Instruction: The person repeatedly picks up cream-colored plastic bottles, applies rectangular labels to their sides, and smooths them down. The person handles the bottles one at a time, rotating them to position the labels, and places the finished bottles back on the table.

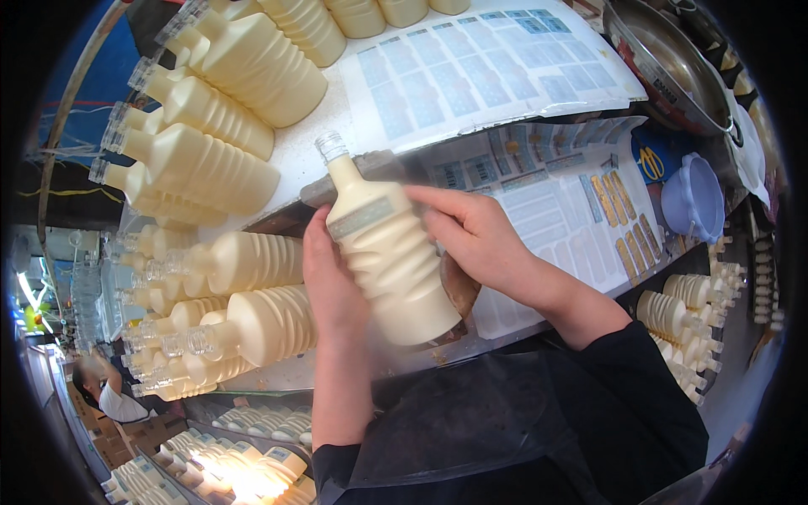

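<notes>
A cream-coloured bottle (396,261) with wavy ridges and a clear threaded neck lies tilted between my two hands, its neck pointing away. Across its shoulder runs a pale grey-blue decal strip (368,216). My left hand (331,273) wraps the bottle's left side, fingers partly hidden behind it. On the other side, my right hand (475,231) has its index finger laid on the shoulder near the strip's end, with the other fingers bent against the side. Beneath the bottle a brown rounded piece (459,286) partly shows, and a grey pad (374,164) sits behind the neck.
Rows of similar bottles (210,172) crowd the left of the table, with more at the far edge. Printed decal sheets (471,76) cover the table ahead and right. Further right are a lilac bucket (694,198), a metal basin (673,63) and more bottles (673,316). Another person (114,391) is at far left.
</notes>
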The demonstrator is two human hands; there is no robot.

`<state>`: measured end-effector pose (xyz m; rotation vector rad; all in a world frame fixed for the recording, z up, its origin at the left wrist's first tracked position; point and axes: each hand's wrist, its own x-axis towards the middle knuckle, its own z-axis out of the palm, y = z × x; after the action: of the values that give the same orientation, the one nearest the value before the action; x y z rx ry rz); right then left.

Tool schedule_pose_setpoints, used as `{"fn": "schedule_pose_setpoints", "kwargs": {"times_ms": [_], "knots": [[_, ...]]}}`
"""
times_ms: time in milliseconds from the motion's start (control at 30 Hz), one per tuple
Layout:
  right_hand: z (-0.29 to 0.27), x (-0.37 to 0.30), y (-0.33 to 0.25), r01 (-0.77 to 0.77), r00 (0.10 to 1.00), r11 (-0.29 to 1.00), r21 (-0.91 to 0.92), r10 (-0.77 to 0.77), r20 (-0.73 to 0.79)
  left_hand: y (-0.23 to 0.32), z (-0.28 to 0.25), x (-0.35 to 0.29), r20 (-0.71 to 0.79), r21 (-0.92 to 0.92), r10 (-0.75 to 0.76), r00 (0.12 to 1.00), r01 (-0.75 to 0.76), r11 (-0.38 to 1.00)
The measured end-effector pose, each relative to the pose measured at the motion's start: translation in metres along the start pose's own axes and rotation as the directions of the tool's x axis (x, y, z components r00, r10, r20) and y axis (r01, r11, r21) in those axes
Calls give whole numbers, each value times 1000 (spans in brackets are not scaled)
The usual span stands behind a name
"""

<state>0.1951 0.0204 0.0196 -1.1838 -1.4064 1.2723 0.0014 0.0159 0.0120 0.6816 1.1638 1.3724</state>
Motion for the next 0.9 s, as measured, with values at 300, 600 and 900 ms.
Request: {"fn": "schedule_pose_setpoints", "kwargs": {"times_ms": [300, 600, 900], "knots": [[-2, 1, -4, -118, 993, 990, 72, 116, 34, 4, -10, -10, 177, -232, -58, 982, 99, 968], [6, 4, 0, -183, 983, 976, 118, 182, 19, 14, -5, -19, 134, -174, -76, 988, 99, 980], [2, 30, 14, -122, 992, 986, 114, 116, 52, 16, -5, -6, 43, -124, -124, 991, 128, 984]]}}
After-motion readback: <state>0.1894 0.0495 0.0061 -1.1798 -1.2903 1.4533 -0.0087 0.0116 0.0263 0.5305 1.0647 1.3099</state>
